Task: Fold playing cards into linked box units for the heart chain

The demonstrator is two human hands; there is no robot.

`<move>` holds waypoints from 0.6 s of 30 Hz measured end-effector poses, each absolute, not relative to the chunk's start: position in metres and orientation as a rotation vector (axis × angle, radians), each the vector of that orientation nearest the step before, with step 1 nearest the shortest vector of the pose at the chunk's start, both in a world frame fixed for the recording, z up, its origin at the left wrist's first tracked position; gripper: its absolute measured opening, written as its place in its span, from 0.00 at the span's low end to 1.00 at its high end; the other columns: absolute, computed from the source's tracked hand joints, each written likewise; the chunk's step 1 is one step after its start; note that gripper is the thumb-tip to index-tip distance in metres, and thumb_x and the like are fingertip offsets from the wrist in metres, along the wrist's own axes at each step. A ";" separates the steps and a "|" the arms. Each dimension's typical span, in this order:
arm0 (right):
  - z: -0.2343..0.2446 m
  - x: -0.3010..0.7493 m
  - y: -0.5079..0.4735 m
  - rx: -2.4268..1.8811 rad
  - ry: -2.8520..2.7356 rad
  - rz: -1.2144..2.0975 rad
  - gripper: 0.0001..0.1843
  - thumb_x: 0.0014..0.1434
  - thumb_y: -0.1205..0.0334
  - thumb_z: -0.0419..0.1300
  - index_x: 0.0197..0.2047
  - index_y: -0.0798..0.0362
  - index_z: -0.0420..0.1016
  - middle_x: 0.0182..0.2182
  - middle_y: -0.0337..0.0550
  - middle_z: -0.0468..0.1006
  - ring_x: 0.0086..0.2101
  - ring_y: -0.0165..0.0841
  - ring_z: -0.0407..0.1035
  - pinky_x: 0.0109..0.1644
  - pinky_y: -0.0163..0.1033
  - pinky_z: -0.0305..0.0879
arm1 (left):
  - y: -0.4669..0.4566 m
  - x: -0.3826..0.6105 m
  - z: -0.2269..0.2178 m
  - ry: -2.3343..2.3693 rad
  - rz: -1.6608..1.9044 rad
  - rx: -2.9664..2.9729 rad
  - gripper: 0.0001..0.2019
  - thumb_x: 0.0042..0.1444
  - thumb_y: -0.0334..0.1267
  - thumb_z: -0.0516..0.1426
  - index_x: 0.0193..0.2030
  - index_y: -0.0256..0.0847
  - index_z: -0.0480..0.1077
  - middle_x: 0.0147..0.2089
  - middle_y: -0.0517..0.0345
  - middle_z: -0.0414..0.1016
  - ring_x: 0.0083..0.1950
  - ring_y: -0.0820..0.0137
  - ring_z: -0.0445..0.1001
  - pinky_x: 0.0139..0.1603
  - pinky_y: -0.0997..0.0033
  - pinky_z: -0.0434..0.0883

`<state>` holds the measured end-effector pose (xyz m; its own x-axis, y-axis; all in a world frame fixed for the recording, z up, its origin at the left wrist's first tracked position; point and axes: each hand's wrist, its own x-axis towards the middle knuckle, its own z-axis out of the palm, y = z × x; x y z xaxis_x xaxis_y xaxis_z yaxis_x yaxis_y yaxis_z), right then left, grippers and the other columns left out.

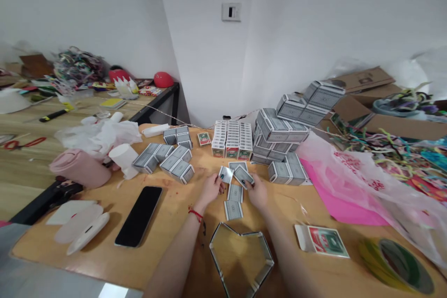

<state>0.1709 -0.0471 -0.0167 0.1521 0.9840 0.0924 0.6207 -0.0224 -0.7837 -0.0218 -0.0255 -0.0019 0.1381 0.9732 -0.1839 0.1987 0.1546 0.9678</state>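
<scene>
My left hand (211,188), with a red string bracelet at its wrist, pinches a playing card (226,174) that catches the light. In my right hand (257,191) is another playing card (243,175), grey-patterned back up and tilted. The two held cards nearly meet at their inner edges. Beneath and in front of them several grey-backed cards (233,210) lie in a loose column on the table. Closer to me stands a heart-shaped ring of joined cards (271,263), set on edge, between my forearms.
Stacked card-box blocks (282,128) rise at the back right, beside rows of card packs (219,137). Smaller blocks (177,164) sit left. A phone (138,216), an opened card pack (326,241), a tape roll (398,265) and pink plastic (345,200) lie around.
</scene>
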 end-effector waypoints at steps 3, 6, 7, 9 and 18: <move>-0.020 0.171 -0.064 -1.559 -1.410 0.730 0.18 0.56 0.54 0.48 0.46 0.53 0.67 0.42 0.47 0.75 0.42 0.37 0.69 0.43 0.42 0.65 | -0.021 -0.022 0.002 1.263 0.837 1.142 0.12 0.54 0.45 0.48 0.27 0.39 0.59 0.19 0.61 0.67 0.16 0.76 0.63 0.18 0.76 0.59; -0.017 0.171 -0.072 -1.459 -1.322 0.755 0.22 0.56 0.53 0.49 0.50 0.54 0.66 0.48 0.49 0.72 0.48 0.38 0.66 0.50 0.45 0.62 | -0.021 -0.023 0.005 1.222 0.827 1.079 0.13 0.52 0.48 0.49 0.27 0.40 0.59 0.18 0.62 0.67 0.15 0.77 0.63 0.18 0.77 0.59; -0.016 0.170 -0.073 -1.448 -1.315 0.772 0.22 0.56 0.53 0.49 0.51 0.54 0.66 0.49 0.48 0.71 0.48 0.38 0.66 0.51 0.46 0.61 | -0.021 -0.023 0.005 1.213 0.823 1.076 0.14 0.52 0.48 0.50 0.26 0.40 0.59 0.18 0.62 0.67 0.15 0.77 0.63 0.18 0.76 0.59; -0.014 0.169 -0.074 -1.455 -1.325 0.804 0.22 0.56 0.53 0.49 0.51 0.54 0.66 0.49 0.48 0.71 0.49 0.38 0.66 0.52 0.46 0.61 | -0.022 -0.023 0.006 1.198 0.806 1.086 0.14 0.51 0.48 0.51 0.25 0.40 0.59 0.18 0.62 0.67 0.15 0.76 0.63 0.18 0.76 0.59; -0.015 0.169 -0.074 -1.503 -1.323 0.791 0.21 0.55 0.53 0.50 0.50 0.53 0.67 0.47 0.48 0.73 0.48 0.38 0.66 0.51 0.46 0.62 | -0.023 -0.024 0.005 1.167 0.828 1.094 0.13 0.51 0.46 0.50 0.26 0.38 0.59 0.19 0.62 0.68 0.16 0.77 0.63 0.19 0.77 0.60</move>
<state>0.1688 -0.0740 -0.0149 0.2053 0.9719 0.1156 0.3583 0.0353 -0.9329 -0.0245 -0.0226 0.0045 0.2246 0.9310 -0.2877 0.0355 0.2872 0.9572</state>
